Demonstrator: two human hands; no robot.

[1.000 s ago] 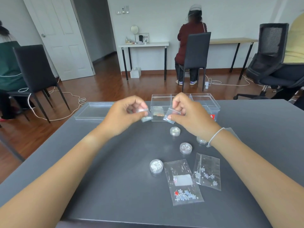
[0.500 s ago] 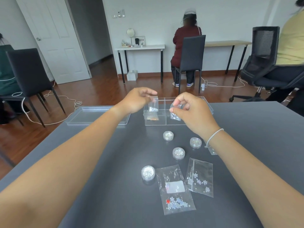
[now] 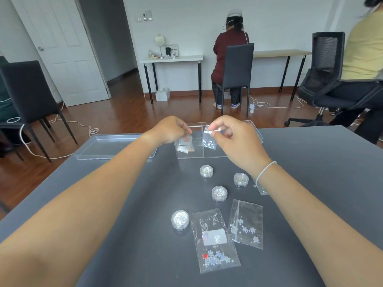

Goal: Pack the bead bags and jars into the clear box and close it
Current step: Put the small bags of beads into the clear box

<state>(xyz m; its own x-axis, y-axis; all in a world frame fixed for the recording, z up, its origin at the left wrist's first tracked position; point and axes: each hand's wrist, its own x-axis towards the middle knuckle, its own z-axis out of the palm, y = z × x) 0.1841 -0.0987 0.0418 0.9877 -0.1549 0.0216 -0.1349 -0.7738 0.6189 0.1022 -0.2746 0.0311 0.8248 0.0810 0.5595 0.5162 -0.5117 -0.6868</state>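
The clear box (image 3: 213, 155) stands open at the table's far edge, split into compartments. My left hand (image 3: 169, 130) pinches a small bead bag (image 3: 185, 144) inside the left compartment. My right hand (image 3: 232, 134) holds a second small bead bag (image 3: 209, 139) by its top, over the middle compartment. Several small round jars lie loose on the table, among them one jar (image 3: 206, 171) nearest the box and one jar (image 3: 180, 219) at the front. Two larger bead bags (image 3: 215, 240) (image 3: 246, 223) lie flat near me. Another bag (image 3: 261, 189) peeks out under my right wrist.
The box's clear lid (image 3: 113, 147) lies flat to the left of the box. The grey table (image 3: 321, 183) ends just behind the box. Black chairs, desks, cables on the wooden floor and seated people fill the room beyond.
Both hands moved forward from above the table to the box. My left hand has lowered its bag into the left compartment, and my right hand has brought its bag over the box.
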